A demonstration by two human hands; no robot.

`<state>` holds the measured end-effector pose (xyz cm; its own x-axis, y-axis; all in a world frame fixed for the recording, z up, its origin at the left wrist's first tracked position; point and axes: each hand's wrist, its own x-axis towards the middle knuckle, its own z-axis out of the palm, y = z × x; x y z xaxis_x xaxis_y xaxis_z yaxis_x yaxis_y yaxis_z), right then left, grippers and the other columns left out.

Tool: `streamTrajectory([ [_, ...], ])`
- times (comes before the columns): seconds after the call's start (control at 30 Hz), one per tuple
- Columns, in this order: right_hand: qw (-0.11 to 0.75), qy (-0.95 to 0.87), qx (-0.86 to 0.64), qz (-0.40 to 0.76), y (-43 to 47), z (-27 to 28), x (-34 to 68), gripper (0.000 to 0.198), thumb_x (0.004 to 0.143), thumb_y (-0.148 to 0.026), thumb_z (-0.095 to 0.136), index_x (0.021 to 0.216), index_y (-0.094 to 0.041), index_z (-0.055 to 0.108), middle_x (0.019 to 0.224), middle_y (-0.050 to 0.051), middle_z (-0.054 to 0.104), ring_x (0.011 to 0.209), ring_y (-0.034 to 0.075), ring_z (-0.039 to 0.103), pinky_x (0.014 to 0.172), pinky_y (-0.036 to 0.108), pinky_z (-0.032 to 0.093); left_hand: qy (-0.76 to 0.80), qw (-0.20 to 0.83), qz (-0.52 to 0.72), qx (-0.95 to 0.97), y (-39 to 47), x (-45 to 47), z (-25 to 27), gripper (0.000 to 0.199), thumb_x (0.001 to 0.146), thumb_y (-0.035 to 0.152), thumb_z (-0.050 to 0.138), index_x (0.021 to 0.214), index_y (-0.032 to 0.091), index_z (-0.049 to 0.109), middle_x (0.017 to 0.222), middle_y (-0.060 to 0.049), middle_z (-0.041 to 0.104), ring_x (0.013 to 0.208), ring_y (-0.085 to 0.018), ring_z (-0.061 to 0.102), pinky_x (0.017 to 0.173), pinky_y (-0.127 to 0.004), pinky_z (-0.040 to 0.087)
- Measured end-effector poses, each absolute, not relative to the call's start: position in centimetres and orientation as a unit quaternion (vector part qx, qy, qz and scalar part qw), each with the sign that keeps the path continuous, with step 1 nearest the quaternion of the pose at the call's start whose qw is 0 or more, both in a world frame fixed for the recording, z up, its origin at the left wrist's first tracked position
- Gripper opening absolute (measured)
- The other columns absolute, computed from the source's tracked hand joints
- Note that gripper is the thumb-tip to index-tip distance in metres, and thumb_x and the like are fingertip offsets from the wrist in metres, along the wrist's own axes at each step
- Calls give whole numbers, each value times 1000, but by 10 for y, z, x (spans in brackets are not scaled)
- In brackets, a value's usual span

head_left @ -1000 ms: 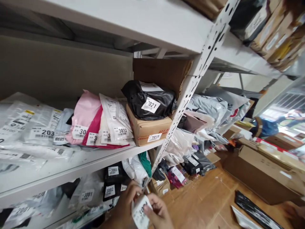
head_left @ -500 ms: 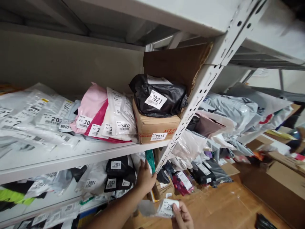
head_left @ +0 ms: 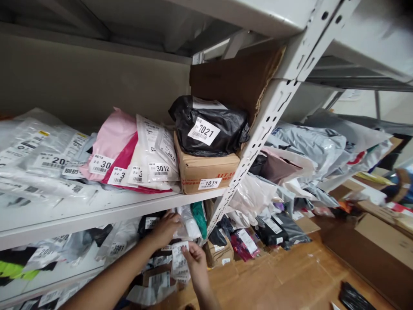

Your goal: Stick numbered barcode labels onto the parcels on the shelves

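My left hand (head_left: 166, 229) reaches in at the lower shelf, fingers partly bent and apart, at the left edge of a white plastic parcel (head_left: 190, 221). Whether they press on that parcel, I cannot tell. Beside it stands a green parcel (head_left: 199, 218), and black parcels with number labels lie just behind my left wrist. In front of this shelf, my right hand (head_left: 197, 260) pinches a strip of printed number labels (head_left: 180, 261) between thumb and fingers. The strip hangs down, and its top label begins with 30.
Above my hands, the shelf (head_left: 135, 214) bears labelled bags, a cardboard box (head_left: 209, 170) marked 7015 and a black parcel (head_left: 209, 127) marked 7021. A perforated white post (head_left: 258, 137) rises to the right. Further right are more bags and an open carton (head_left: 383, 241).
My left hand has moved left off the green parcel, showing more of the white one. My right hand has moved left and up with the label strip, which now hangs down.
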<state>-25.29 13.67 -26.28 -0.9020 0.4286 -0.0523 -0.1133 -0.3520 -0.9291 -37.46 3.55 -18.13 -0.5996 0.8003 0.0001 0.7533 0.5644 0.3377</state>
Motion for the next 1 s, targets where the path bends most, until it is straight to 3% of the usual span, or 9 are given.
streamTrajectory([
  [0.13, 227, -533, -173, 796, 118, -276, -288, 33, 60, -45, 75, 69, -15, 64, 61, 1, 66, 60, 15, 58, 62, 27, 46, 840, 147, 148, 500, 36, -404, -177, 27, 80, 17, 46, 86, 24, 72, 95, -4, 65, 92, -21, 57, 87, -33, 40],
  [0.27, 265, -499, -225, 794, 100, -288, -304, 40, 61, -52, 72, 74, -17, 57, 57, -1, 64, 54, 14, 56, 55, 25, 45, 811, 207, 162, 522, 32, -421, -182, 18, 77, 32, 57, 76, 23, 72, 83, -3, 66, 85, -20, 58, 77, -27, 40],
  [0.4, 281, -472, -290, 784, 93, -293, -306, 52, 57, -58, 71, 83, -16, 59, 72, 7, 72, 67, 21, 65, 64, 31, 50, 804, 242, 185, 510, 28, -427, -191, 21, 69, 34, 67, 85, 22, 71, 83, -1, 70, 83, -19, 59, 71, -23, 39],
  [0.5, 280, -490, -315, 763, 99, -292, -309, 50, 54, -62, 70, 70, -15, 63, 69, 9, 72, 66, 23, 65, 64, 33, 50, 812, 248, 194, 492, 29, -431, -197, 20, 72, 34, 64, 85, 20, 70, 79, -1, 70, 75, -16, 59, 66, -23, 39],
  [0.7, 289, -535, -348, 714, 110, -286, -316, 48, 56, -60, 72, 43, -17, 55, 45, 3, 60, 48, 17, 53, 53, 29, 42, 832, 229, 170, 476, 37, -430, -198, 30, 83, 35, 55, 62, 14, 61, 53, 4, 54, 55, -13, 52, 59, -26, 39],
  [0.83, 289, -560, -339, 698, 107, -287, -315, 53, 61, -66, 64, 44, -16, 55, 43, 1, 54, 46, 14, 46, 50, 27, 37, 860, 164, 143, 461, 39, -419, -195, 16, 80, 28, 60, 75, 14, 65, 68, 0, 63, 67, -15, 58, 66, -29, 43],
  [1.0, 264, -558, -285, 734, 110, -299, -307, 55, 47, -71, 68, 47, -18, 54, 40, -4, 45, 40, 11, 37, 43, 26, 33, 881, 71, 83, 460, 40, -402, -192, 21, 86, 18, 47, 80, 14, 67, 93, -9, 66, 90, -23, 61, 81, -35, 42],
])
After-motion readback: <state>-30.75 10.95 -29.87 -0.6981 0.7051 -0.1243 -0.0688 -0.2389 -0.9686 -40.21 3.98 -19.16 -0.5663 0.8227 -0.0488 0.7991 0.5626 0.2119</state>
